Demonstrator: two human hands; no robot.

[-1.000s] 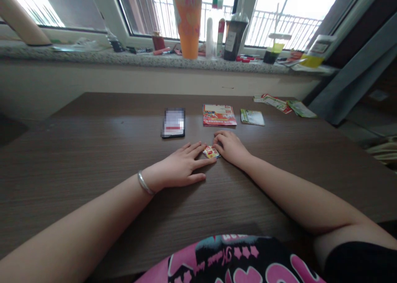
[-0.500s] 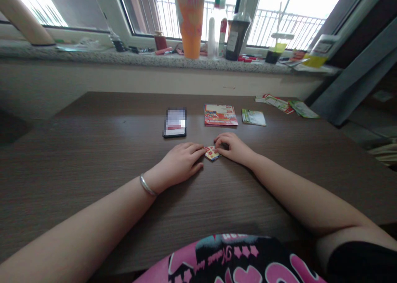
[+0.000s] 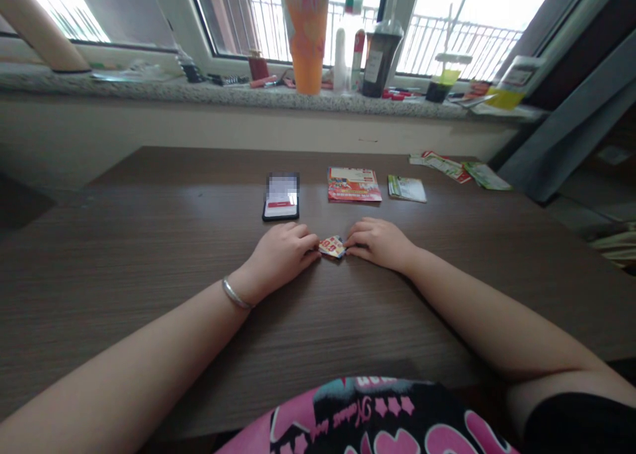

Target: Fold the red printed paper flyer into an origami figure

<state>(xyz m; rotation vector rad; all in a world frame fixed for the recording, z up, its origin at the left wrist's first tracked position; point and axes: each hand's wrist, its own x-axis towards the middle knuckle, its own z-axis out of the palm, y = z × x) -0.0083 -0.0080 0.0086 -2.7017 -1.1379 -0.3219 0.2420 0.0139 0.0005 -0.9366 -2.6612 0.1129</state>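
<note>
A small folded piece of printed paper (image 3: 332,246), yellow, red and white with a little blue, lies between my hands just above the tabletop or on it; I cannot tell which. My left hand (image 3: 287,250), with a silver bangle at the wrist, pinches its left corner between thumb and fingers. The right corner is held in the fingertips of my right hand (image 3: 378,243). Beyond my left hand a phone (image 3: 281,197) lies face up. Past my right hand lies a stack of red printed sheets (image 3: 354,185).
Right of the red sheets is a small stack of pale green cards (image 3: 407,188). More printed papers (image 3: 447,167) lie at the table's far right. On the stone windowsill (image 3: 223,95) stand a tall orange cup (image 3: 308,43), a dark lidded cup (image 3: 381,59) and several small bottles.
My left hand has drawn back slightly left and its fingers have closed on the paper's left corner. My right fingers have lowered to the right corner. The paper has turned and shifted a little left.
</note>
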